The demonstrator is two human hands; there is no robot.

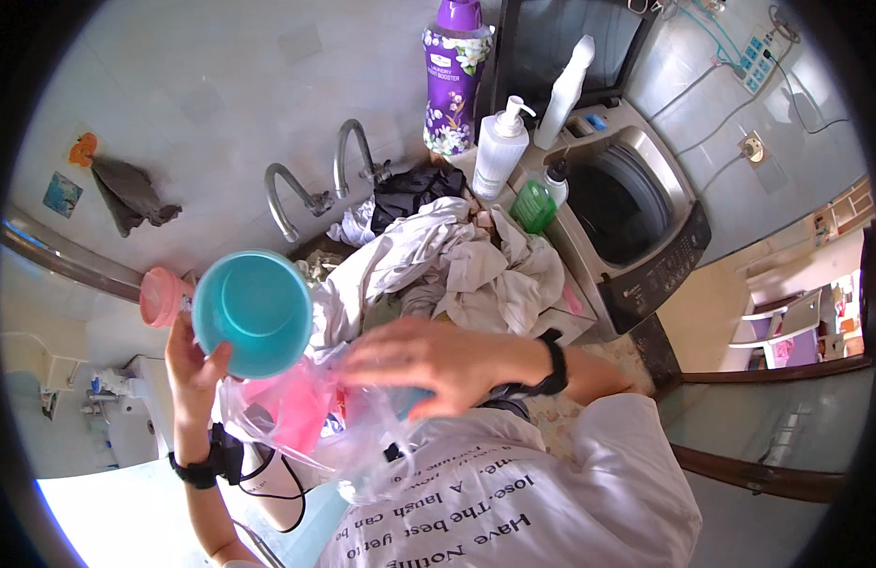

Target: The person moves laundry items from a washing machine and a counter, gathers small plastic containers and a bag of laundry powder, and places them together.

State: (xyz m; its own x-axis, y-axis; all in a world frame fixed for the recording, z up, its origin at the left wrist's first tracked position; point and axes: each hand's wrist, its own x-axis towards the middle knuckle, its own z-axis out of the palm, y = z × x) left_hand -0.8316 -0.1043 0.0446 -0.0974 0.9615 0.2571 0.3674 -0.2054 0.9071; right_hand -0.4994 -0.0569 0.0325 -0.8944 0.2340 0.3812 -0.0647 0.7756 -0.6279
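Note:
My left hand (194,369) grips a teal plastic cup (258,312), thumb over its near rim, with its mouth facing me. The inside of the cup holds nothing that I can see. A pink tub (161,297) shows just beyond those fingers; whether they touch it cannot be made out. Between my hands hangs a clear plastic bag (348,445) with a bright pink thing (291,407) in it. My right hand (438,364) reaches across above the bag, fingers stretched out and thumb apart, slightly blurred. Its fingertips are close to the bag's upper edge.
Beyond my hands, pale clothes (428,256) and a black cloth (409,194) lie heaped below two curved taps (353,142). A purple bottle (452,90), a white pump bottle (501,151) and a green bottle (532,206) stand beside an open top-loading washing machine (637,275).

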